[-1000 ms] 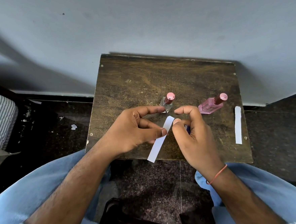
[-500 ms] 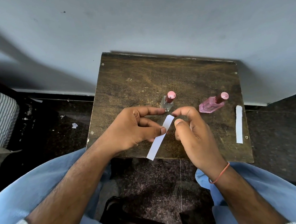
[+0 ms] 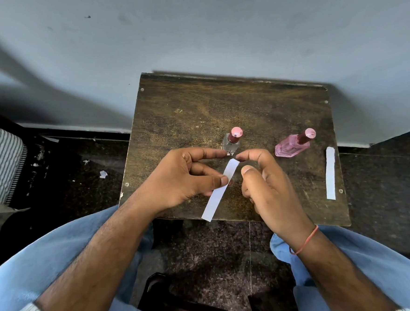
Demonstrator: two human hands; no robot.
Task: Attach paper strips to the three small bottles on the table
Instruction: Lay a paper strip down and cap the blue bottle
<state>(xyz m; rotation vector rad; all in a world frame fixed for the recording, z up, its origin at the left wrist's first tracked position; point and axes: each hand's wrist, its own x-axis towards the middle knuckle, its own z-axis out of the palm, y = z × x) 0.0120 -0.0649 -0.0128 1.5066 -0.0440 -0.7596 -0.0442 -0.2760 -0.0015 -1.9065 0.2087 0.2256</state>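
Paper strip [image 3: 219, 190] pinched in left hand [image 3: 185, 178] fingers; right hand [image 3: 268, 187] beside.

Left hand [image 3: 181, 179] pinches with thumb and fingers, index stretched out; right hand [image 3: 272, 189] curls loosely, thumb and index apart.

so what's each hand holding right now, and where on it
The left hand pinches the paper strip near its middle, between thumb and fingers. The right hand is open beside the strip's upper end; nothing shows in it.

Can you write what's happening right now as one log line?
left hand: pinching paper strip | right hand: open beside strip | clear bottle: upright, unlabelled
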